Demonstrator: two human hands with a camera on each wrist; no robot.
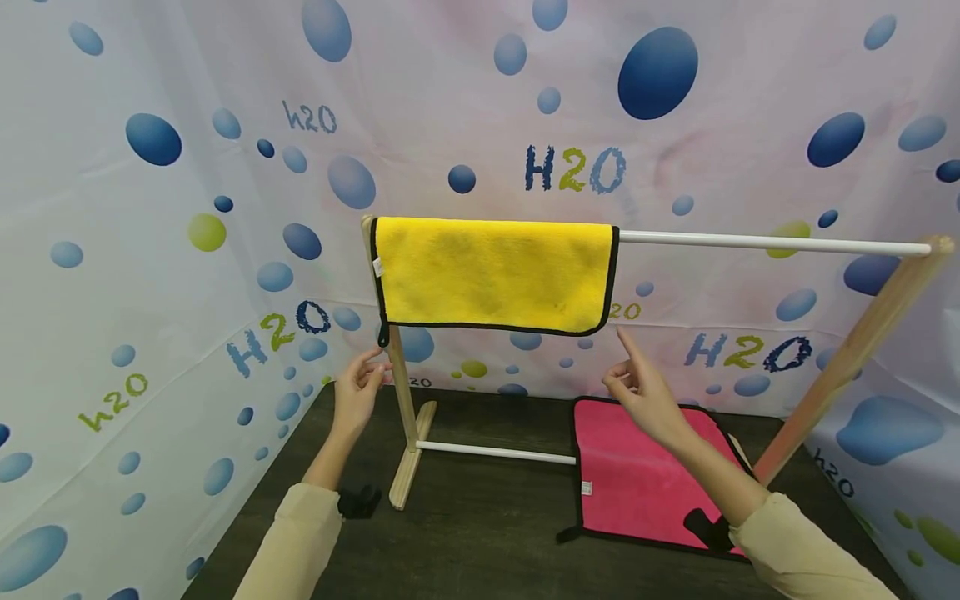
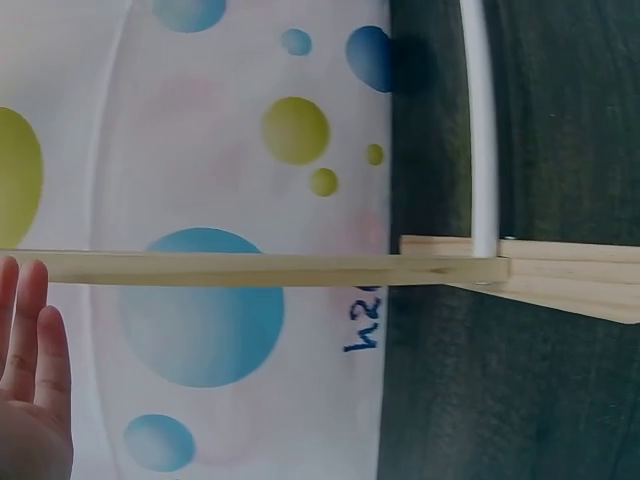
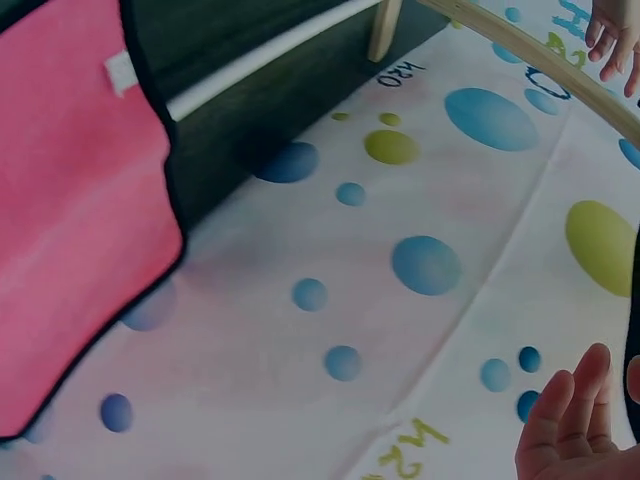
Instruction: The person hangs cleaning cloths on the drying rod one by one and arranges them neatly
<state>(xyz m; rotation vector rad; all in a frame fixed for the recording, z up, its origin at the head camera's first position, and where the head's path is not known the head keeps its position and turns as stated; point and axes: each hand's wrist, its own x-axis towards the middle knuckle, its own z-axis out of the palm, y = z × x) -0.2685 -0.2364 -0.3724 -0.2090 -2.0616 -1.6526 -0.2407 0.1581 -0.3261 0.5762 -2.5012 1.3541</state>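
A yellow towel [image 1: 495, 275] with black edging hangs folded over the white upper bar [image 1: 765, 242] of a wooden rack, at its left end. My left hand [image 1: 356, 396] is raised just below the towel's lower left corner, near its black loop [image 1: 384, 335]; its fingers are loosely bent and hold nothing. Below the lower right corner is my right hand [image 1: 641, 396], index finger extended upward, the other fingers relaxed around nothing. In the left wrist view the left hand's fingers [image 2: 30, 340] appear beside the rack's left post [image 2: 250, 268].
A pink towel [image 1: 637, 492] with black edging drapes across the white lower bar [image 1: 495, 452] at right and spreads on the dark tabletop [image 1: 465, 533]. The rack's right post [image 1: 847, 358] slants beyond my right forearm. Behind hangs a bubble-printed curtain [image 1: 450, 100].
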